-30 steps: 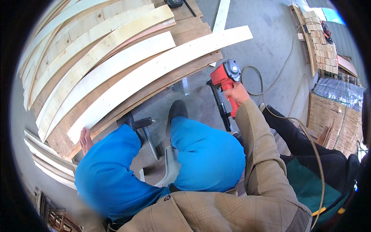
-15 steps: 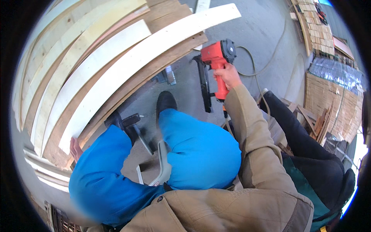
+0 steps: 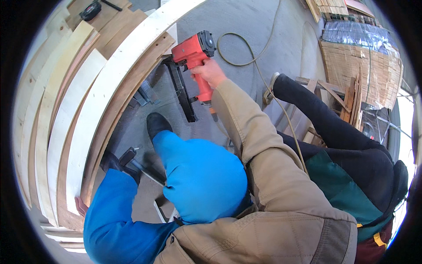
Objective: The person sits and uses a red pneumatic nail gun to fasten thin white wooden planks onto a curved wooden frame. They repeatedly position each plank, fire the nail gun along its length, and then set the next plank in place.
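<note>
My right hand (image 3: 212,72) grips the handle of a red and black nail gun (image 3: 188,49). Its nose is beside the underlying brown board (image 3: 160,47), near that board's far end; contact cannot be made out. A long white board (image 3: 115,66) lies on top of the brown one. At the near end of the white board, my left hand (image 3: 81,207) holds the edge; only some fingers show past my blue trouser leg. A hammer (image 3: 128,156) stands by my left shoe, its handle slanting toward me.
More long boards (image 3: 52,103) are stacked at left, with a black tape measure (image 3: 90,10) on them. Metallic strips (image 3: 147,93) lie beneath the boards. A hose (image 3: 251,51) loops across the floor. At right are another person's black-clad leg (image 3: 316,105) and a wrapped wood stack (image 3: 360,66).
The view has turned, shifting most things leftward. My right hand has brought the nail gun nearer to the brown board's end. My left hand stays at the white board's near end.
</note>
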The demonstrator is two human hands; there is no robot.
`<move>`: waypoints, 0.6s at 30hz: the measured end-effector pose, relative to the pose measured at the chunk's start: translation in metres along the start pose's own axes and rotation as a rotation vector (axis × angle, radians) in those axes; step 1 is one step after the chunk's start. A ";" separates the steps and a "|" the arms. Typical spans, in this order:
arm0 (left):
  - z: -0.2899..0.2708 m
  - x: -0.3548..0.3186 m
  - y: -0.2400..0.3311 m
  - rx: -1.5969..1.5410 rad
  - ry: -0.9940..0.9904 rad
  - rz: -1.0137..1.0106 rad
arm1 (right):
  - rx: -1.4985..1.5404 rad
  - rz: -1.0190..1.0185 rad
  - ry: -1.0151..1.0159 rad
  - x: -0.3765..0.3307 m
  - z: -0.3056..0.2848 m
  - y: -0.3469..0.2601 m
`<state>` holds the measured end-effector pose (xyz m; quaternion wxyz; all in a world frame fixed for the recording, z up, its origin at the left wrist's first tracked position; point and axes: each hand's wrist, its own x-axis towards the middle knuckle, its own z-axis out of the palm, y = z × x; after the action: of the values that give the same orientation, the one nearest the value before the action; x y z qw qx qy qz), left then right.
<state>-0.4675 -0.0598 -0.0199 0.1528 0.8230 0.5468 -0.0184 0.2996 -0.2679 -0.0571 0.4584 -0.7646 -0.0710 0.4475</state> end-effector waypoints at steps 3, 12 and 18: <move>-0.001 0.004 -0.003 -0.003 -0.011 0.007 | 0.022 0.034 0.113 0.003 -0.006 0.019; -0.002 0.013 -0.008 0.004 -0.037 0.026 | -0.265 0.018 0.302 0.002 -0.003 0.073; 0.001 0.020 -0.008 -0.005 -0.042 0.052 | -0.357 0.101 0.401 0.011 0.011 0.109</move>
<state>-0.4668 -0.0388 -0.0263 0.1668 0.8360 0.5219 -0.0301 0.2653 -0.3174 -0.1486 0.2984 -0.9092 -0.0186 0.2898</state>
